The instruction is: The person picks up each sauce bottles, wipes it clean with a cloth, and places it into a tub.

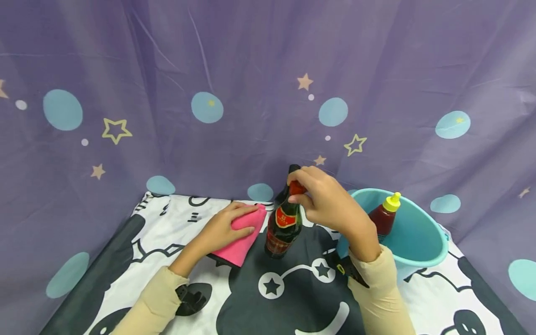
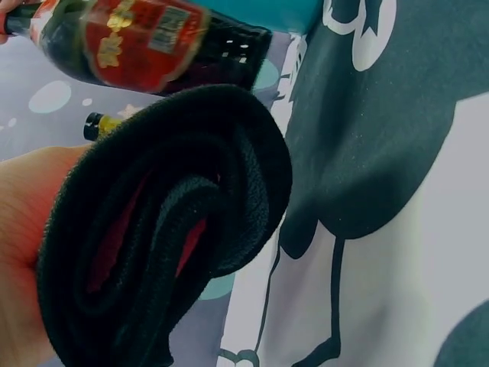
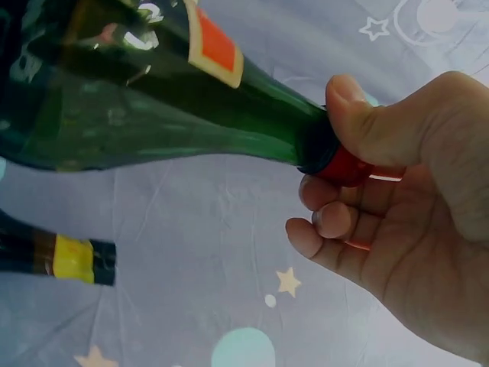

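My left hand [image 1: 228,228] grips a folded cloth [image 1: 244,235], bright pink on the outside in the head view. From the left wrist, the cloth [image 2: 229,153] shows thick black fuzzy layers with pink between the folds. With its thumb and fingers, my right hand [image 1: 331,200] pinches the red cap [image 3: 348,167] of a dark green glass bottle [image 1: 284,228] with a red and gold label. This bottle leans slightly, just right of the cloth; whether its base touches the table cannot be told. Behind it is a second dark bottle [image 3: 38,252] with a yellow neck band, mostly hidden in the head view.
To the right stands a turquoise bucket [image 1: 423,253]. Inside it leans a dark red squeeze bottle [image 1: 383,218] with a yellow nozzle. A black-and-white patterned cloth [image 1: 197,316] covers the table, and a purple curtain [image 1: 259,70] hangs behind it.
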Tool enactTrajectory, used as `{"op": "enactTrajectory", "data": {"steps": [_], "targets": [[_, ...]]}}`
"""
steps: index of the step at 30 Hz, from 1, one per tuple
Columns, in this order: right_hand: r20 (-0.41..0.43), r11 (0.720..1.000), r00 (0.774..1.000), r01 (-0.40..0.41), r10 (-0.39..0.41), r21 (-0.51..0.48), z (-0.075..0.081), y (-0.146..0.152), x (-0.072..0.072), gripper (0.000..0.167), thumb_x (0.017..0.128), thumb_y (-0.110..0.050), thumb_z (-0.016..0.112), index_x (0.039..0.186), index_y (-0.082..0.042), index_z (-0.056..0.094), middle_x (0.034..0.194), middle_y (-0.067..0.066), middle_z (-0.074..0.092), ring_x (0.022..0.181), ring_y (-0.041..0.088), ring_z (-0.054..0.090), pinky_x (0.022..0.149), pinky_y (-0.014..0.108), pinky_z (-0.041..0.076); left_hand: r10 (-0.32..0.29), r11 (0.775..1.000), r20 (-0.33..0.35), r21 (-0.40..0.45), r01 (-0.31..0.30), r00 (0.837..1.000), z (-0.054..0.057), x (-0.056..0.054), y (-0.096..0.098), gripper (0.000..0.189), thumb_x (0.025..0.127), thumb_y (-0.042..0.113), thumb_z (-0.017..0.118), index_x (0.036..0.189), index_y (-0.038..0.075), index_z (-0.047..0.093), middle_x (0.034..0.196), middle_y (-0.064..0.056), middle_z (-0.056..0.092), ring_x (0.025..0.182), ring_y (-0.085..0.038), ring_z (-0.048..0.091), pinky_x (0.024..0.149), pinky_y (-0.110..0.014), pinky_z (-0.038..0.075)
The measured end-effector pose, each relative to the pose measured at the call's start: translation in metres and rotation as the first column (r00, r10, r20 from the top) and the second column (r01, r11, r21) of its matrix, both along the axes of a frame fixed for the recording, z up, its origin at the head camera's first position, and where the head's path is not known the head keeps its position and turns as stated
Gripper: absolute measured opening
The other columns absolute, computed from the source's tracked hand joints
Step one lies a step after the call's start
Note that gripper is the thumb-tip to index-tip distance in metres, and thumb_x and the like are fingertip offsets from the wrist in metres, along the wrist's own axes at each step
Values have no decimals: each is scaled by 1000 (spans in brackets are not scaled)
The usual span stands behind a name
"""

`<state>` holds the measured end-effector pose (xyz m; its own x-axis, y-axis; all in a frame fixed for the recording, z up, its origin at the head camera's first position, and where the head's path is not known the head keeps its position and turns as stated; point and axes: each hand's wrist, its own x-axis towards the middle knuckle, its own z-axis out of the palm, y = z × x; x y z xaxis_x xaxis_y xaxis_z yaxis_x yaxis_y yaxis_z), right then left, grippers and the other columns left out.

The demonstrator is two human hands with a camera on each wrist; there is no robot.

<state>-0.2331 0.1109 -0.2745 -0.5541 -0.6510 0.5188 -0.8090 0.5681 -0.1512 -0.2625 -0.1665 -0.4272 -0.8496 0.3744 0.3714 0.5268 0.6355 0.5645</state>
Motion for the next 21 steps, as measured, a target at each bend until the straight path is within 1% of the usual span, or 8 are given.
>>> {"op": "enactTrajectory", "data": {"steps": [3, 6, 10, 13, 17, 21], "targets": [[-10, 1000, 1000, -17, 17, -17, -10, -2, -1, 23, 90, -8, 77, 110, -5, 65, 92, 5, 59, 84, 17, 52, 73, 33, 50, 5, 1000, 1, -9, -5, 1000, 0, -1, 0, 56, 88, 29, 80, 142, 27, 62, 133, -2, 60, 113, -23, 63, 91, -44, 51], [5, 999, 1000, -23, 23, -29, -19, -4, -3, 24, 88, -7, 78, 110, -6, 66, 93, 3, 59, 85, 16, 52, 73, 32, 50, 11, 1000, 8, -10, -11, 1000, -1, 0, 0, 56, 88, 29, 80, 141, 28, 62, 133, -1, 60, 113, -22, 63, 92, -44, 51], [45, 1000, 999, -3, 4, -29, -28, -5, -2, 27, 88, -9, 79, 112, -7, 67, 95, 2, 60, 86, 15, 53, 73, 30, 52, 16, 1000, 11, -6, -15, 1000, 1, 3, 3, 55, 88, 30, 80, 141, 29, 63, 134, -1, 59, 114, -22, 62, 94, -45, 52], [61, 999, 998, 15, -14, -28, -35, -6, -2, 28, 87, -8, 79, 113, -7, 68, 97, 3, 61, 87, 15, 53, 74, 30, 54, 21, 1000, 7, -8, -21, 1000, 4, 5, 5, 55, 88, 31, 80, 140, 30, 63, 136, -2, 59, 117, -23, 62, 96, -46, 52], [38, 999, 999, 17, -16, -30, -42, -6, -5, 28, 87, -6, 79, 113, -7, 69, 96, 3, 60, 87, 15, 53, 74, 29, 53, 13, 1000, -7, 10, -13, 1000, 7, 7, 6, 55, 88, 31, 80, 140, 30, 63, 138, -3, 59, 120, -24, 62, 96, -47, 52], [3, 999, 1000, -1, 1, -53, -45, -8, -13, 26, 87, -2, 77, 112, -7, 69, 95, 3, 59, 88, 16, 52, 75, 30, 53, 0, 998, -7, 56, 0, 1000, 10, 4, 5, 56, 88, 28, 81, 140, 29, 63, 139, -1, 59, 119, -22, 62, 93, -44, 53]]}}
